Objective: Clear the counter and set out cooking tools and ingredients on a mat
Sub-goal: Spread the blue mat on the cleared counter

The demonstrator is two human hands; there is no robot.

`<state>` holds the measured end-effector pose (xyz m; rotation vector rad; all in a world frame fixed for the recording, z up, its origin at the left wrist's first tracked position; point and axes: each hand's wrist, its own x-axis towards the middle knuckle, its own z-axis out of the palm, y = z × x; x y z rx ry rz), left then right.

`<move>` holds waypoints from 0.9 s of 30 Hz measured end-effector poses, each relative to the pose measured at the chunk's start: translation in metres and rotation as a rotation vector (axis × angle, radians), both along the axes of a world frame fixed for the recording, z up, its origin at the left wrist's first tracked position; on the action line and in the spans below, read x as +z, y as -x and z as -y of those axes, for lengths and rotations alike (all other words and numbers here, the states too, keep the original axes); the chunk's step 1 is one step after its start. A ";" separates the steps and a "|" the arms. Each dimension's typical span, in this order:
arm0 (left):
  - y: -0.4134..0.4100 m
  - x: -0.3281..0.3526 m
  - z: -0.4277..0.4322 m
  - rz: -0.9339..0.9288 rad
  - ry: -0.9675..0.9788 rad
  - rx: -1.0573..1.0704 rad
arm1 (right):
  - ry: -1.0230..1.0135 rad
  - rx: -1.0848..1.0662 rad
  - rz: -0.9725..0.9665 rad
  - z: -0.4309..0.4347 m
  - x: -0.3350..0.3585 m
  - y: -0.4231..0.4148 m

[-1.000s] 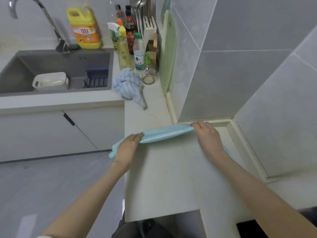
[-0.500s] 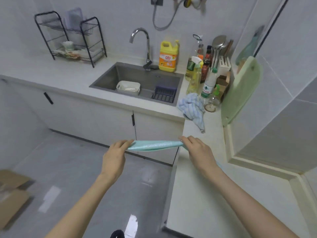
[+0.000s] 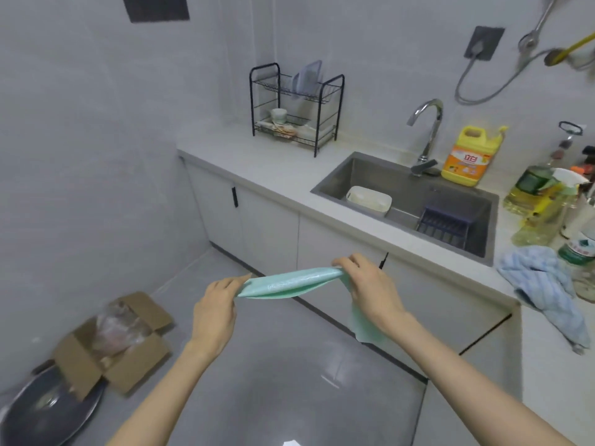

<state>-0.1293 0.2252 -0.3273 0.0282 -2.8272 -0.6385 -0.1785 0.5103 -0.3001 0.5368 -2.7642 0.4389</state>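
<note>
Mat (image 3: pixel 286 283) rolled, one end pinched in my left hand (image 3: pixel 214 312), one in my right hand (image 3: pixel 373 289) (above the floor (image 3: pixel 289 387)). Next, probably: unroll it flat on the counter (image 3: pixel 280 164) at twelve o'clock.

We are in a small home kitchen. We see a steel sink (image 3: pixel 363 175) with a curved tap (image 3: pixel 429 130) set into a pale surface (image 3: pixel 264 162) over white cabinets (image 3: pixel 270 233), a black dish rack (image 3: pixel 296 107) holding a bowl (image 3: pixel 278 115), a yellow jug of dish soap (image 3: pixel 468 157) beside the tap, a bottle of cooking oil (image 3: pixel 531 191) at the right, and grey tiled walls (image 3: pixel 370 59). A dark pan (image 3: pixel 45 410) lies on the floor (image 3: pixel 289 381).
</note>
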 end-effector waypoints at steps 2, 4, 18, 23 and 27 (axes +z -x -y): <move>0.013 0.002 0.034 0.005 0.011 0.024 | 0.014 0.037 0.000 0.033 0.003 0.021; 0.031 0.003 0.067 0.002 0.003 0.067 | 0.015 0.078 0.006 0.067 0.004 0.048; 0.219 0.006 0.172 0.019 0.000 0.203 | -0.094 0.141 0.049 0.174 0.006 0.264; 0.323 0.018 0.197 0.063 0.042 0.196 | -0.074 0.132 0.080 0.197 0.017 0.370; 0.401 0.031 0.218 0.102 0.046 0.151 | -0.080 0.084 0.112 0.217 0.024 0.446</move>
